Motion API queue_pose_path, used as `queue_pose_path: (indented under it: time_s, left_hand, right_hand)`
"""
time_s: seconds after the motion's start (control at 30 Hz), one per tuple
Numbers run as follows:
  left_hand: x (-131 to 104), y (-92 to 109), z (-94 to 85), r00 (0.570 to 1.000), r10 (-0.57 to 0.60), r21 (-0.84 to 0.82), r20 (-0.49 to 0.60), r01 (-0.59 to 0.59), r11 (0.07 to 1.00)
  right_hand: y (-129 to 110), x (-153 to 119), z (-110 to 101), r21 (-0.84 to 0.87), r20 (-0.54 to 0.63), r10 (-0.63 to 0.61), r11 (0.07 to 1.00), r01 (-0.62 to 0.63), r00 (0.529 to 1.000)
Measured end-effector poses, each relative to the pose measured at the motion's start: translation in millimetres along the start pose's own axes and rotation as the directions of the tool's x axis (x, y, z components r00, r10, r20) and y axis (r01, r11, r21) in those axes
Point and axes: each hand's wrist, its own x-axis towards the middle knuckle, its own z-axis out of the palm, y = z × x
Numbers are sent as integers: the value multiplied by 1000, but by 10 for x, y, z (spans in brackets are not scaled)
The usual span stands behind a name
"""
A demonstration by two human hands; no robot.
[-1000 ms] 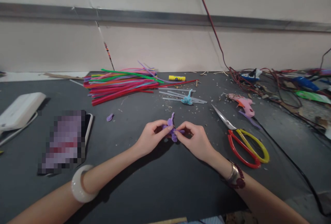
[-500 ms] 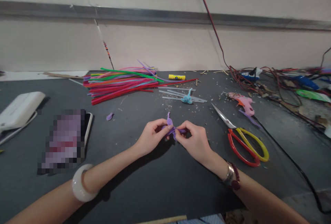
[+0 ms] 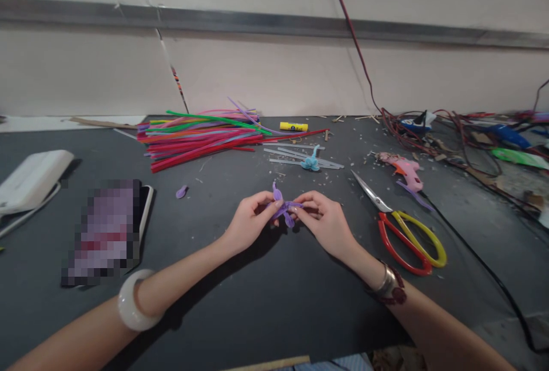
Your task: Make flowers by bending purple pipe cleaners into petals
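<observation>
A purple pipe-cleaner flower (image 3: 289,220) with several looped petals is held up between my two hands over the dark table. My left hand (image 3: 251,219) pinches its left side between thumb and fingers. From the right, my right hand (image 3: 323,222) grips a petal the same way; the fingertips partly hide the flower's middle. One petal points up and away, another down toward me. A loose purple petal (image 3: 182,191) lies to the left. Behind the hands, a small light-blue pipe-cleaner flower (image 3: 311,162) rests on clear glue sticks (image 3: 285,155).
A bundle of coloured pipe cleaners (image 3: 201,139) and a yellow glue tube (image 3: 294,127) lie at the back. Scissors (image 3: 403,234), a pink glue gun (image 3: 405,171) and its black cord are on the right. A phone (image 3: 146,211) and a white power bank (image 3: 36,179) lie left.
The purple flower has turned and shifted slightly left, so its lower petal shows more. My right hand's fingers have spread a little along the petal they hold.
</observation>
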Motion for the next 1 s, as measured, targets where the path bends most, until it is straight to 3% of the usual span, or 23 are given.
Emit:
queue_pose_path:
  time_s: [0.2, 0.37, 0.77, 0.87, 1.0]
  left_hand:
    - [-17, -3, 1, 1000, 9, -6, 1, -9, 1000]
    - [-27, 6, 12, 1000, 13, 6, -5, -13, 1000]
    - [-46, 0, 27, 1000, 2, -9, 11, -2, 1000]
    - [-42, 1, 23, 999, 4, -16, 36, -3, 1000]
    - [-28, 12, 4, 999, 10, -22, 31, -9, 1000]
  right_hand:
    - [-25, 7, -15, -90, -26, -17, 996, 14, 1000]
    - [-9, 15, 11, 9, -41, -21, 1000, 21, 999]
    - [-7, 58, 50, 91, -55, 108, 990, -103, 993]
    - [-66, 58, 8, -24, -16, 74, 997, -74, 997]
    - [-100, 53, -80, -157, 134, -22, 987, 43, 991]
